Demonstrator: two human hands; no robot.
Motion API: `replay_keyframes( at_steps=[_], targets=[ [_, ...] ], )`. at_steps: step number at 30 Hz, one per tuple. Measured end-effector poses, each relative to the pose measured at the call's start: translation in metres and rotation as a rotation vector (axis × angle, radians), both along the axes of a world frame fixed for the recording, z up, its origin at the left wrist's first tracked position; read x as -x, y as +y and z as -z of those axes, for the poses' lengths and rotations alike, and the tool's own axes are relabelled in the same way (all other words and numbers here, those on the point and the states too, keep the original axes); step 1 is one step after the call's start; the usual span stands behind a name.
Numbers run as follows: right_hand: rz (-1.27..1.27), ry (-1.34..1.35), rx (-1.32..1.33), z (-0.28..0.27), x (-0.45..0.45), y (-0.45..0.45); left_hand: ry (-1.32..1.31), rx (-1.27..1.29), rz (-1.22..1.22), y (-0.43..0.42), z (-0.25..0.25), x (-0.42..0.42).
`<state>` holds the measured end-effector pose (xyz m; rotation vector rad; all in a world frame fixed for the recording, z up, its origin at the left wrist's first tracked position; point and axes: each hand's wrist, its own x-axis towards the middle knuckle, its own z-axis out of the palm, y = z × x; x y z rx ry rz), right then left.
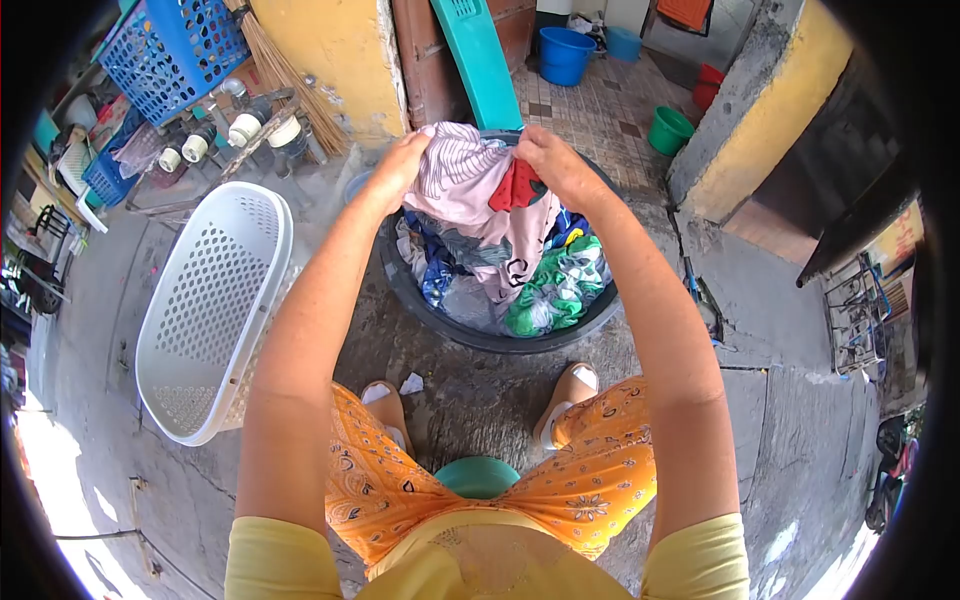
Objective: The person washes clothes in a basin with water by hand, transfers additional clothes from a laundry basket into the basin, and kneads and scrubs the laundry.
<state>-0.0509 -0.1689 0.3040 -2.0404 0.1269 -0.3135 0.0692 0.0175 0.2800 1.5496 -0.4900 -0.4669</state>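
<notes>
Pink cloth [468, 207]: seen in the head view, stretched between the two hands above the dark tub [465, 340], its lower part draped over the heap of laundry.
Left hand [403, 168]: closed around the upper left edge of the cloth, where pale fabric with thin stripes [458, 160] is shown; the fingertips are hidden.
Right hand [548, 160]: clenched on the upper right edge, bunched fabric being held between thumb and fingers; a red patch [514, 188] is seen just below it.
Laundry heap: green-and-white cloth [560, 290] is piled inside the tub, below the right hand; blue patterned cloth [438, 275] is set at the left side.
White basket [212, 275]: placed to the left of the tub, apart from both hands.
Green basin [670, 131]: set on the tiled floor beyond the tub, near the doorway.
</notes>
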Motion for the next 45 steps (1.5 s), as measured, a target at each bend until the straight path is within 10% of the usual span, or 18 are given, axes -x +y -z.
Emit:
replay_keyframes(
  at_steps=[8, 15, 21, 24, 29, 45],
  targets=[
    [-0.110, -0.212, -0.521, -0.056, 0.014, 0.028, 0.314, 0.172, 0.128, 0.007, -0.066, 0.012],
    [-0.109, 0.022, -0.578, 0.051, 0.025, 0.017, -0.104, -0.109, 0.091, 0.010, 0.054, 0.000],
    [-0.176, 0.453, 0.651, 0.188, 0.053, 0.011, -0.517, -0.830, 0.234, 0.015, 0.139, 0.045],
    [-0.274, 0.782, 0.850, 0.178, 0.074, 0.037, -0.661, -0.922, 0.556, 0.014, 0.166, 0.069],
    [-0.393, 0.951, 0.782, 0.216, 0.075, 0.031, -0.642, -1.091, 0.857, 0.002, 0.192, 0.068],
    [-0.558, 1.005, 1.256, 0.290, 0.019, 0.030, -0.294, -1.254, 0.622, -0.041, 0.274, 0.035]
  ],
)
